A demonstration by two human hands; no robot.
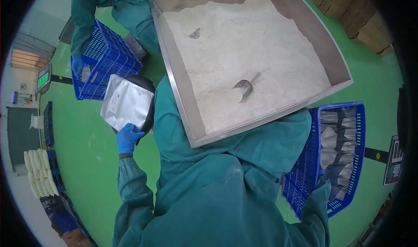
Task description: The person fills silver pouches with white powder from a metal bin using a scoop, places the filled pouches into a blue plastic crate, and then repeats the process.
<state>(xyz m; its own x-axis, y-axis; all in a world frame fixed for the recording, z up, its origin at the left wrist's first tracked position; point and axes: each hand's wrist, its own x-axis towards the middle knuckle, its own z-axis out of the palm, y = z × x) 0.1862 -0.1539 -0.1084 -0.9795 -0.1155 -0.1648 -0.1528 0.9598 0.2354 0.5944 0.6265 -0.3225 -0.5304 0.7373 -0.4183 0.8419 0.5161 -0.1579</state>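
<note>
My left hand (129, 139), in a blue glove, grips the near edge of a silver foil bag (126, 99). The bag lies flat over a black round stool seat (147, 112) and carries a small printed label. On the other side, my right hand (321, 173) reaches into a blue plastic crate (300, 177). Its fingers are hidden behind the crate wall and the foil bags. Filled silver foil bags (344, 147) stand in rows in that crate. Between my arms is a large metal tray (257, 124) of off-white powder (244, 46), with a metal scoop (245, 88) resting in it.
A second scoop (194, 34) lies farther back in the powder. Across at the left, a person in a green gown (85, 20) has a gloved hand (77, 66) at another blue crate (106, 59). Scales (44, 78) stand at both sides; cardboard boxes (361, 18) are stacked back right.
</note>
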